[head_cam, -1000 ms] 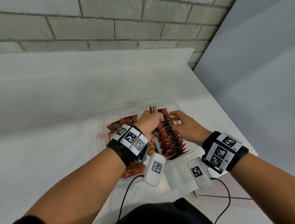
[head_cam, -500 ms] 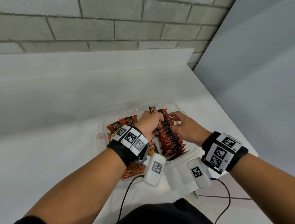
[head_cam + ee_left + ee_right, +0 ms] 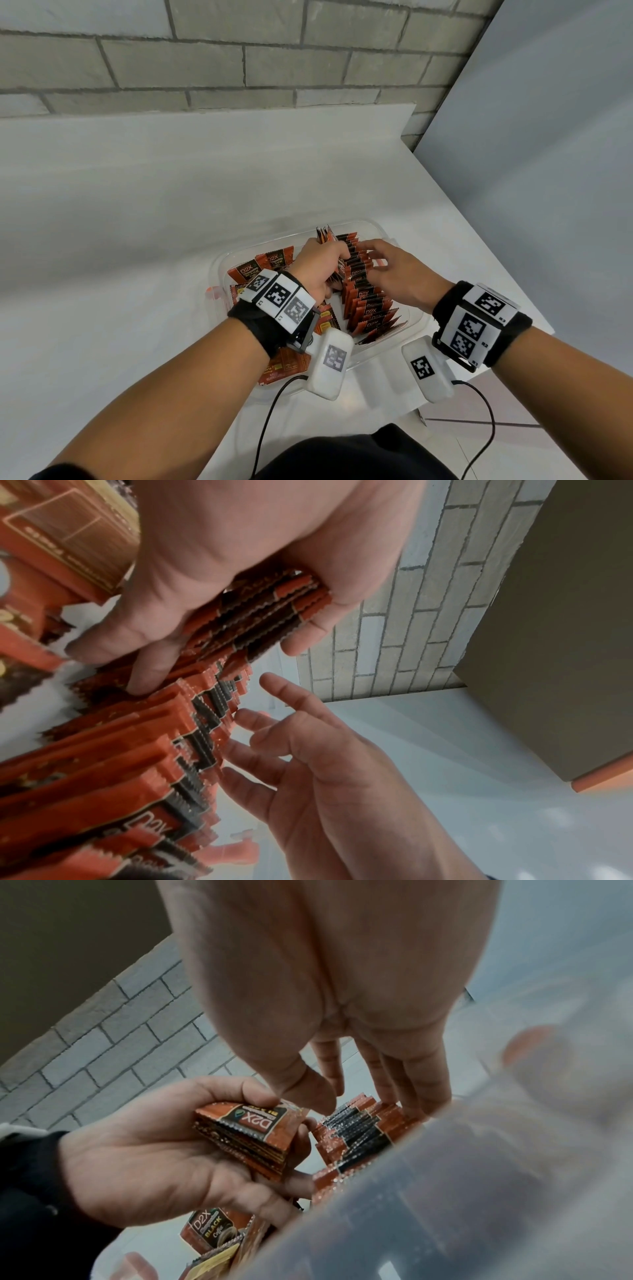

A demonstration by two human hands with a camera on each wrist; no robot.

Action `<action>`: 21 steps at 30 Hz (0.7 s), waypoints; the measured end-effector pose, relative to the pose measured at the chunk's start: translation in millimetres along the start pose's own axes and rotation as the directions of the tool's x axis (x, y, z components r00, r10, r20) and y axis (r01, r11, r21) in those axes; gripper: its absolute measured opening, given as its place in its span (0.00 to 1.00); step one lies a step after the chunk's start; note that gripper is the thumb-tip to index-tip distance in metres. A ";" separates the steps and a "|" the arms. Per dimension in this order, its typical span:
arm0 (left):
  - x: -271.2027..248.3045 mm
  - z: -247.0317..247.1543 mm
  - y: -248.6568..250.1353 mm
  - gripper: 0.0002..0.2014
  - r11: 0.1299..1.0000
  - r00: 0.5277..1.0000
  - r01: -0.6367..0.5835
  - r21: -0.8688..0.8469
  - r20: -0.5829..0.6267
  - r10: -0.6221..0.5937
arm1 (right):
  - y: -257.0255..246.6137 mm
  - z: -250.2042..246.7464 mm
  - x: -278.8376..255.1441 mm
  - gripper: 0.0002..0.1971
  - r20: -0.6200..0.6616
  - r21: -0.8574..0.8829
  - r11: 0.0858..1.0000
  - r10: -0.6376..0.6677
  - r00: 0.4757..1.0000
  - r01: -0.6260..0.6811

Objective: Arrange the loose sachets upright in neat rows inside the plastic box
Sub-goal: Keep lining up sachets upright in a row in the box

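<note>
A clear plastic box sits on the white table near its front edge. Inside, a row of orange-and-black sachets stands upright along the right side. My left hand grips a small stack of sachets over the row's far end; the stack's serrated edges show between thumb and fingers. My right hand lies over the row with straight fingers touching the sachet tops. Loose sachets lie flat in the box's left part.
The white table stretches left and back to a brick wall. Its right edge runs close beside the box, with a grey panel beyond. Wrist-camera units and cables hang below both wrists near the table's front edge.
My right hand's fingers have spread a little over the row. The left hand stays in place, still holding its stack.
</note>
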State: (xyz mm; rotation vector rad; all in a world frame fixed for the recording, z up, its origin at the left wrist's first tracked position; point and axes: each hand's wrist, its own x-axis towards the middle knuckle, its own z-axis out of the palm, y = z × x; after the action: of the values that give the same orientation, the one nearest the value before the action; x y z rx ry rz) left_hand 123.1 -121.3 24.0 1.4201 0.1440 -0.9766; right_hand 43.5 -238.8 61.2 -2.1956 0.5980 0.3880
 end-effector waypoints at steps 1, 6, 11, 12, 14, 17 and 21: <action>-1.3 -0.2 0.9 0.22 1.000 1.000 -0.003 0.002 -0.004 0.003 | -0.4 -0.1 -0.3 0.26 0.001 -0.005 1.000 0.001 1.000 -0.001; -4.7 -8.6 5.5 0.08 0.999 0.999 -0.045 0.007 0.007 0.045 | -1.5 -1.6 1.2 0.27 -0.006 -0.037 0.999 0.022 1.000 -0.023; -6.1 -12.9 11.6 0.05 0.996 0.995 -0.085 -0.007 -0.045 0.085 | -4.5 -2.8 3.4 0.29 -0.012 -0.047 0.998 0.044 0.999 -0.045; -8.0 -9.9 12.0 0.06 0.995 0.993 -0.099 -0.006 -0.058 0.098 | -5.3 -2.4 3.8 0.29 -0.013 -0.047 0.998 0.045 0.999 -0.045; -8.5 -4.9 10.0 0.14 0.993 0.991 -0.115 0.001 -0.073 0.115 | -6.0 -1.8 3.8 0.29 -0.018 -0.037 0.998 0.042 0.999 -0.043; -10.1 -0.2 9.9 0.07 0.993 0.991 -0.115 -0.031 -0.069 0.113 | -6.3 -2.0 3.4 0.28 -0.021 -0.016 0.999 0.044 0.999 -0.044; -13.8 2.2 10.7 0.16 0.995 0.993 -0.095 -0.031 -0.070 0.093 | -6.2 -3.2 2.4 0.27 -0.006 0.024 0.998 0.057 0.998 -0.057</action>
State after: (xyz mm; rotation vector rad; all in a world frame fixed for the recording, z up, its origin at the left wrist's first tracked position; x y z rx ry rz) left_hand 120.3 -118.1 41.1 1.4165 0.1421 -0.8451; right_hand 49.0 -238.5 66.0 -2.1612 0.6666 0.4016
